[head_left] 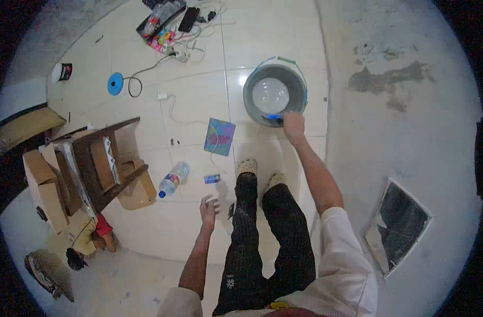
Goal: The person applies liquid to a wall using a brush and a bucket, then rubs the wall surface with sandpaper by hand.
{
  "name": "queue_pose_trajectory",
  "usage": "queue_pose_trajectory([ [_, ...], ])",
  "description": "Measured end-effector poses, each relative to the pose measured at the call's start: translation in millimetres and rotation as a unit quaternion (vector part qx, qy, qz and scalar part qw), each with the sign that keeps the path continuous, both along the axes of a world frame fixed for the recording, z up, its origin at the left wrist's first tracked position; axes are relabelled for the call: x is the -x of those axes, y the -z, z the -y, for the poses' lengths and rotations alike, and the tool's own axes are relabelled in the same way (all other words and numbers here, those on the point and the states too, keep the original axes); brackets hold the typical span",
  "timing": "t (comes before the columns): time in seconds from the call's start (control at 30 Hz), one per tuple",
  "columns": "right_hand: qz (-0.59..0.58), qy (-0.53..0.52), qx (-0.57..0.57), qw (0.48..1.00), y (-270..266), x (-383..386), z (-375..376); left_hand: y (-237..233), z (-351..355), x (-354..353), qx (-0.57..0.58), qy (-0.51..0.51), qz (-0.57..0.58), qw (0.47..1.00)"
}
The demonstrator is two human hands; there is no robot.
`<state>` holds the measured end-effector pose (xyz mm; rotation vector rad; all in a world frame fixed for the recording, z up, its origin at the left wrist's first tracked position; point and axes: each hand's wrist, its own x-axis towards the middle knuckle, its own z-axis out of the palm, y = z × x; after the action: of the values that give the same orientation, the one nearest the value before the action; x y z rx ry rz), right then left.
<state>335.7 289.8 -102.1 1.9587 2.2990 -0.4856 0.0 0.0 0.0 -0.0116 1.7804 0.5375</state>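
My right hand (pixel 294 127) is closed at the near rim of a round grey bucket (pixel 249 95), gripping a small blue-and-black item (pixel 274 117) that reaches over the bucket's inside. A pale round shape shows at the bucket's bottom. My left hand (pixel 209 210) hangs with its fingers apart and nothing in it, just below a small blue packet (pixel 212 179) on the tiled floor. A clear bottle with a blue cap (pixel 174 179) lies up and left of that hand. Between bottle and bucket lies a colourful flat book or sheet (pixel 219 137) with a white cable across it.
Left stands a brown wooden frame (pixel 122 195) with cardboard boxes (pixel 46 187); a person in red (pixel 103 226) is near it. A blue disc (pixel 115 84), cables and an open black box (pixel 162 18) lie farther off. A dark panel (pixel 402 227) is at the right.
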Motion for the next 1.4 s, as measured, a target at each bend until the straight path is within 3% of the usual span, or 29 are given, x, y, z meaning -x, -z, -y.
queue_pose_trajectory([
  [0.03, 0.000, 0.003, -0.046, 0.999, 5, -3, 12, 11, -19, -6, -0.039, 0.057, 0.005, 0.998],
  [0.07, -0.031, 0.050, 0.006, 0.998, -1, -4, 21, 27, -44, -12, -0.080, 0.118, 0.011, 0.990],
  [0.13, -0.076, 0.104, 0.045, 0.991, -57, 8, -5, 15, -145, -22, -0.173, 0.205, -0.020, 0.963],
  [0.17, -0.228, 0.230, 0.037, 0.945, -67, 10, 1, 2, -194, -40, -0.182, 0.320, -0.111, 0.923],
  [0.2, -0.365, 0.344, 0.022, 0.865, -69, 7, -1, 23, -236, -62, -0.221, 0.332, -0.171, 0.901],
  [0.23, -0.364, 0.348, 0.033, 0.863, -53, 8, 6, 11, -283, -76, -0.231, 0.417, -0.161, 0.864],
  [0.3, -0.121, 0.148, 0.070, 0.979, -12, -1, 13, 11, -363, -116, -0.302, 0.488, -0.209, 0.792],
  [0.37, -0.051, 0.091, 0.148, 0.983, -43, 2, -3, 39, -432, -156, -0.366, 0.534, -0.228, 0.727],
  [0.47, -0.042, 0.077, 0.081, 0.993, -13, -5, 6, 99, -502, -216, -0.489, 0.548, -0.304, 0.607],
  [0.5, -0.029, 0.085, 0.089, 0.992, -12, -10, 12, 117, -513, -240, -0.492, 0.549, -0.288, 0.611],
  [0.57, -0.027, 0.092, 0.046, 0.994, -18, -11, 6, 140, -536, -269, -0.529, 0.583, -0.407, 0.463],
  [0.6, -0.022, 0.092, 0.047, 0.994, -12, -15, 7, 146, -543, -280, -0.532, 0.580, -0.404, 0.466],
  [0.67, -0.065, 0.078, -0.003, 0.995, -7, -15, 16, 151, -544, -284, -0.346, 0.727, -0.313, 0.503],
  [0.7, -0.066, 0.080, -0.003, 0.995, -12, -15, 11, 144, -541, -283, -0.345, 0.729, -0.313, 0.502],
  [0.77, -0.041, 0.102, 0.110, 0.988, -27, -16, -4, 117, -525, -281, -0.440, 0.673, -0.348, 0.482],
  [0.8, -0.043, 0.107, 0.109, 0.987, -31, -15, -5, 82, -520, -278, -0.434, 0.659, -0.309, 0.530],
  [0.9, -0.047, 0.156, 0.116, 0.980, -33, -4, -6, 48, -503, -256, -0.358, 0.731, -0.221, 0.537],
  [0.93, -0.105, 0.180, 0.094, 0.974, -29, -1, 4, 27, -495, -252, -0.310, 0.754, -0.209, 0.541],
  [0.97, -0.160, 0.202, 0.070, 0.964, -24, 1, 12, 13, -482, -245, -0.337, 0.747, -0.193, 0.540],
  [1.0, -0.159, 0.203, 0.055, 0.965, -9, 0, 18, 6, -467, -236, -0.366, 0.739, -0.178, 0.537],
  [1.07, -0.112, 0.159, 0.061, 0.979, 6, 4, 27, -2, -446, -218, -0.315, 0.778, -0.180, 0.512],
  [1.13, -0.128, 0.127, 0.086, 0.980, -76, 0, 11, -26, -427, -211, -0.315, 0.744, -0.186, 0.560],
  [1.17, -0.228, 0.198, 0.066, 0.951, -64, 3, 40, -78, -428, -212, -0.335, 0.723, -0.152, 0.585],
  [1.2, -0.326, 0.259, 0.032, 0.908, -101, -1, 15, -109, -426, -214, -0.302, 0.722, -0.161, 0.602],
  [1.23, -0.028, 0.076, 0.073, 0.994, -146, -6, 5, -136, -428, -216, -0.251, 0.741, -0.143, 0.606],
  [1.27, -0.117, 0.072, 0.113, 0.984, -190, -13, 2, -130, -413, -209, -0.327, 0.689, -0.153, 0.628],
  [1.33, -0.109, 0.146, 0.110, 0.977, -244, -17, -2, -206, -421, -216, -0.416, 0.656, -0.180, 0.604],
  [1.37, -0.116, 0.116, 0.134, 0.977, -269, -20, 1, -239, -427, -219, -0.352, 0.679, -0.149, 0.627],
  [1.4, -0.100, 0.136, 0.044, 0.985, -297, -19, -3, -268, -433, -218, -0.356, 0.670, -0.163, 0.630],
])
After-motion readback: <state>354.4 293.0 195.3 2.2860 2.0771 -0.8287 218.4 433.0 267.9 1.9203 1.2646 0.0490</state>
